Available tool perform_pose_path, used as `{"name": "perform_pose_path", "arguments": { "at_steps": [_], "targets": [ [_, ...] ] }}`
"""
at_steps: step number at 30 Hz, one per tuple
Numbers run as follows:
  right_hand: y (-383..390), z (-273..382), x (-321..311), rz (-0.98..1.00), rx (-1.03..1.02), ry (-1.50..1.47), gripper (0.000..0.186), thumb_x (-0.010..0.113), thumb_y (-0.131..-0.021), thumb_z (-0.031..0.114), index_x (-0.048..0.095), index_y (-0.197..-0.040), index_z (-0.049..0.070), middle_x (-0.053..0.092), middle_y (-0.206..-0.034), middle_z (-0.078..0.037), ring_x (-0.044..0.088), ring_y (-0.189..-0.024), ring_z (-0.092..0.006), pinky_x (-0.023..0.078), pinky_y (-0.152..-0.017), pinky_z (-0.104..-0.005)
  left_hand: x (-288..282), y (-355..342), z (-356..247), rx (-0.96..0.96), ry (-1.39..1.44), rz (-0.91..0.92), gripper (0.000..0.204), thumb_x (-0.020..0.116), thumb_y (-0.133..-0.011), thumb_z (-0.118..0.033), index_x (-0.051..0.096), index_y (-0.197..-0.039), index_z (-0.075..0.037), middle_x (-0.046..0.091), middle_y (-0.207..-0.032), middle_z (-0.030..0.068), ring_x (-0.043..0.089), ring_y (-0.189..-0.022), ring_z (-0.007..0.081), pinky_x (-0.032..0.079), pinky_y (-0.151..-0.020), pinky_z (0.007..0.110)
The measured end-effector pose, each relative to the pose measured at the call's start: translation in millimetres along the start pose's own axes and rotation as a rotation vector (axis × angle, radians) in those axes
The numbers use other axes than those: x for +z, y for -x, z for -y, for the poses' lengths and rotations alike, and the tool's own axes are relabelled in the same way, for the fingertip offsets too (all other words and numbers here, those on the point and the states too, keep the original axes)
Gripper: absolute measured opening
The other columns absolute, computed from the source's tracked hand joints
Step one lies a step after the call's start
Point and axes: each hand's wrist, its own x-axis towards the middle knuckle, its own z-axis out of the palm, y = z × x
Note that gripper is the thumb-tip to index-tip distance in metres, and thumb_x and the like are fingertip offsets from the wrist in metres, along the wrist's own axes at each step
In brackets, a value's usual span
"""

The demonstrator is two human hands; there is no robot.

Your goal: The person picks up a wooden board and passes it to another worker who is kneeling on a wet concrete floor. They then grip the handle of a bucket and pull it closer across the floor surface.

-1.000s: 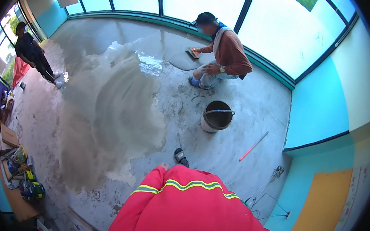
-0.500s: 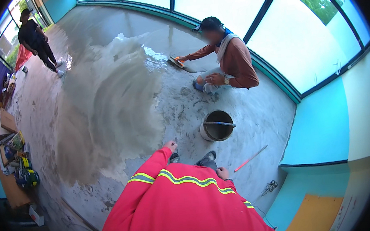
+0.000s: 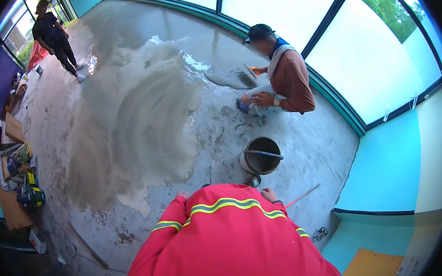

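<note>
My left hand [image 3: 183, 194] shows only as a small patch past my red sleeve [image 3: 173, 214]; its fingers are hidden. By my right side hangs my right hand [image 3: 270, 194], a dark band at its wrist, its fingers too small and covered to read. Just ahead of it stands a bucket [image 3: 246, 165] with a stick [image 3: 264, 154] lying across its rim. A thin red and grey rod [image 3: 302, 196] lies on the floor right of that hand. Beyond the bucket a crouching co-worker [image 3: 290, 75] holds an orange-handled trowel [image 3: 250, 71] over wet grey mortar [image 3: 227, 80].
Wet, smeared screed [image 3: 136, 118] covers the floor to the left and ahead. Another person [image 3: 55, 39] stands far left. Bags and boards [image 3: 21, 174] line the left wall, with a long strip [image 3: 88, 246] nearby. Cable [image 3: 319, 234] lies at right; windows [image 3: 268, 9] run along the back.
My left hand has drawn back toward my body and my torso has shifted forward over my feet. The co-worker's trowel has moved right, leaving a dark mortar patch. The standing person has turned slightly.
</note>
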Motion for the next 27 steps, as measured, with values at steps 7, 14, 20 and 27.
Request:
{"name": "perform_pose_path", "arguments": {
  "at_steps": [7, 14, 20, 27],
  "targets": [
    [-4, -26, 18, 0.020, 0.115, -0.257, 0.032, 0.058, -0.085, 0.022, 0.065, -0.106, -0.001, 0.068, -0.080, -0.010, 0.065, -0.067, -0.0168, 0.050, -0.057, -0.0310, 1, -20, -17, 0.254, -0.374, 0.281, 0.041, 0.067, -0.078, -0.048, 0.073, -0.098, -0.012, 0.070, -0.104, 0.0131, 0.065, -0.102, 0.0281, 0.049, -0.090, 0.037],
    [50, -23, 58, -0.124, 0.035, -0.116, 0.031, 0.060, -0.083, 0.023, 0.068, -0.101, -0.001, 0.070, -0.088, -0.014, 0.067, -0.084, -0.0226, 0.052, -0.078, -0.0338, -13, -25, -19, 0.273, -0.431, 0.143, 0.032, 0.065, -0.078, -0.039, 0.074, -0.095, -0.013, 0.070, -0.100, 0.0148, 0.066, -0.099, 0.0294, 0.050, -0.088, 0.039],
    [60, -23, 59, -0.128, 0.051, -0.283, 0.031, 0.061, -0.083, 0.023, 0.069, -0.101, 0.000, 0.070, -0.092, -0.015, 0.066, -0.084, -0.0220, 0.052, -0.078, -0.0342, -5, -23, -19, 0.296, -0.300, 0.247, 0.032, 0.066, -0.078, -0.036, 0.071, -0.094, -0.009, 0.070, -0.096, 0.0151, 0.066, -0.094, 0.0285, 0.051, -0.084, 0.038],
    [39, -30, 57, -0.049, 0.022, -0.082, 0.035, 0.059, -0.083, 0.029, 0.069, -0.101, 0.001, 0.070, -0.095, -0.019, 0.067, -0.093, -0.0291, 0.051, -0.084, -0.0372, -14, -24, -13, 0.359, -0.289, 0.280, 0.031, 0.065, -0.080, -0.035, 0.070, -0.096, -0.009, 0.070, -0.096, 0.0149, 0.066, -0.093, 0.0274, 0.051, -0.084, 0.038]
  ]
}}
